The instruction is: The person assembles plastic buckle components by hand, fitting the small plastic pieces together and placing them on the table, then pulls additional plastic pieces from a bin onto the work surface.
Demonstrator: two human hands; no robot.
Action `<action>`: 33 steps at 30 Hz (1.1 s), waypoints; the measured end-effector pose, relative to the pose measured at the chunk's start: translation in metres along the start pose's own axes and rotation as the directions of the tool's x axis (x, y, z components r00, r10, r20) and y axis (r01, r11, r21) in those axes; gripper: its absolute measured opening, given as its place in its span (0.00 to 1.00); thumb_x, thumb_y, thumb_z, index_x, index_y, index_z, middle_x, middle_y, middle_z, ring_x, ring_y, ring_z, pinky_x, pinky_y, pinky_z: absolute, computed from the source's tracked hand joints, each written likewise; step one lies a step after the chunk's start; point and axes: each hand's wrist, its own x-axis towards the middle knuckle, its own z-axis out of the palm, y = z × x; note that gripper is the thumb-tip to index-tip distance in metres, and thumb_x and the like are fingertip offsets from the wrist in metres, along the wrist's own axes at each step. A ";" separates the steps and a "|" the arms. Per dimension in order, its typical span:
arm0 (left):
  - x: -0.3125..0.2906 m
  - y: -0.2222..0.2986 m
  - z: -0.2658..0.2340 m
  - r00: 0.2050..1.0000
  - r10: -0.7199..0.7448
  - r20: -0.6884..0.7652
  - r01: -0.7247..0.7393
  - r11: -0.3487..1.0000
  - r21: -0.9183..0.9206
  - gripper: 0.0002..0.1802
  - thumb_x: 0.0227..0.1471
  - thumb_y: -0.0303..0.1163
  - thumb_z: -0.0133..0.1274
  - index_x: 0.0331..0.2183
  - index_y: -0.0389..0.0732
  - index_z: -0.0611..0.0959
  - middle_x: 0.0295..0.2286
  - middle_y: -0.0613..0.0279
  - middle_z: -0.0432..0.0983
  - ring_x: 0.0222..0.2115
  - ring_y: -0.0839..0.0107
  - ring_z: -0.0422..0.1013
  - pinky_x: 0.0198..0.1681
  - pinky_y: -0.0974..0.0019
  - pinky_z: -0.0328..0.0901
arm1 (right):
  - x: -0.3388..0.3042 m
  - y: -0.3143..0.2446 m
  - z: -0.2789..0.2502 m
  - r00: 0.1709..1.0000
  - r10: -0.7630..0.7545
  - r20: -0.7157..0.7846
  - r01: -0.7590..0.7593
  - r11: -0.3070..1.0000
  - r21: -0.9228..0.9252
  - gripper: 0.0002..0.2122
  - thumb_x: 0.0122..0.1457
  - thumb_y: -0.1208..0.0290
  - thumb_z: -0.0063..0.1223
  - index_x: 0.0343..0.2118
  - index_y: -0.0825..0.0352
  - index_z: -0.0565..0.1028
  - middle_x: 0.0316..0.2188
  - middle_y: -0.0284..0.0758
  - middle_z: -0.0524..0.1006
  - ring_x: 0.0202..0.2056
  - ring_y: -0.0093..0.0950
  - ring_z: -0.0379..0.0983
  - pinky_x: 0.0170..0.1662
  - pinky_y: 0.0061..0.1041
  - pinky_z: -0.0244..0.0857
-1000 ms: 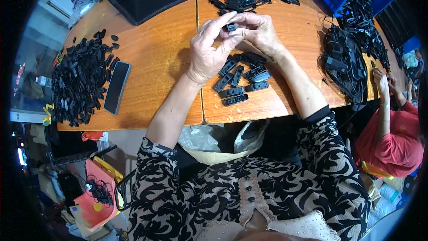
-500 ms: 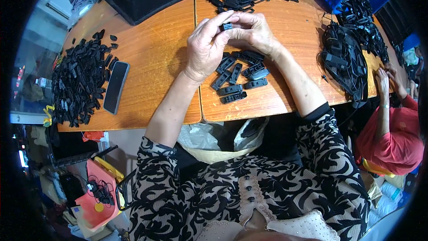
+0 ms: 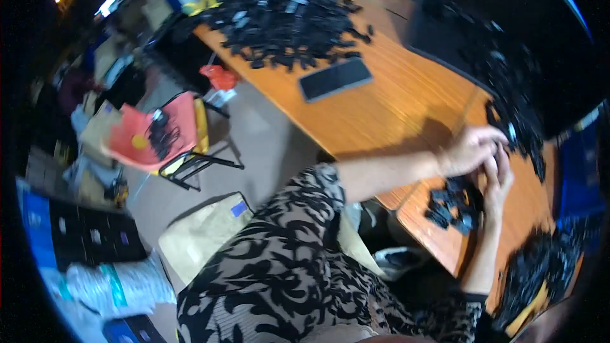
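Observation:
Over the right part of the wooden table [image 3: 397, 111], my left hand [image 3: 470, 150] and my right hand [image 3: 497, 174] meet with fingertips pinched together. Between them is a small black plastic part [image 3: 495, 147], mostly covered by the fingers and blurred. Just below my hands, several black plastic pieces [image 3: 452, 206] lie in a loose group near the table edge. Beyond my fingers runs a strip of more black pieces [image 3: 518, 114]. A large heap of small black parts [image 3: 279, 22] covers the far left of the table, with a dark phone [image 3: 335, 80] lying beside it.
A large black tray [image 3: 464, 0] stands at the far right. Black cables and parts [image 3: 540, 267] lie at the lower right. Left of the table are a pink chair [image 3: 155, 133] with a black cable on it, a beige bag [image 3: 203, 235] and a wrapped white bundle [image 3: 121, 286].
My view has swung to the left, bringing the chair and floor in and shifting the table rightward. My hands stay together round the small black part.

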 end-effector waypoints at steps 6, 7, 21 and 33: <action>-0.008 -0.003 -0.010 0.994 0.089 -0.063 -0.089 0.996 0.009 0.14 0.55 0.21 0.44 0.42 0.30 0.79 0.33 0.61 0.78 0.35 0.78 0.73 0.40 0.71 0.69 | 0.003 -0.005 0.022 0.995 -0.096 0.020 0.095 0.994 0.057 0.21 0.64 0.66 0.52 0.55 0.75 0.69 0.42 0.32 0.76 0.42 0.21 0.71 0.44 0.20 0.65; -0.006 -0.006 -0.009 0.995 0.061 -0.076 -0.068 0.993 -0.099 0.14 0.54 0.21 0.44 0.42 0.29 0.79 0.33 0.60 0.79 0.35 0.78 0.72 0.41 0.72 0.69 | 0.003 -0.006 0.023 0.995 -0.099 0.000 0.099 0.995 0.031 0.21 0.64 0.66 0.52 0.55 0.75 0.70 0.41 0.31 0.77 0.41 0.20 0.71 0.43 0.19 0.65; 0.012 -0.028 -0.018 0.978 0.205 -0.028 -0.202 0.975 0.088 0.20 0.47 0.25 0.50 0.42 0.28 0.82 0.39 0.47 0.82 0.40 0.65 0.78 0.47 0.67 0.70 | 0.028 0.023 -0.015 0.999 0.032 -0.010 -0.032 0.998 -0.047 0.16 0.68 0.60 0.45 0.49 0.68 0.73 0.23 0.21 0.66 0.24 0.12 0.57 0.24 0.15 0.48; 0.004 -0.035 -0.010 0.984 0.109 -0.142 -0.129 0.983 -0.134 0.14 0.40 0.22 0.50 0.31 0.27 0.85 0.30 0.52 0.83 0.32 0.70 0.80 0.40 0.70 0.73 | 0.018 0.027 -0.015 0.979 -0.204 0.003 0.173 0.824 -0.539 0.21 0.69 0.58 0.43 0.49 0.74 0.72 0.31 0.39 0.76 0.28 0.26 0.67 0.31 0.27 0.62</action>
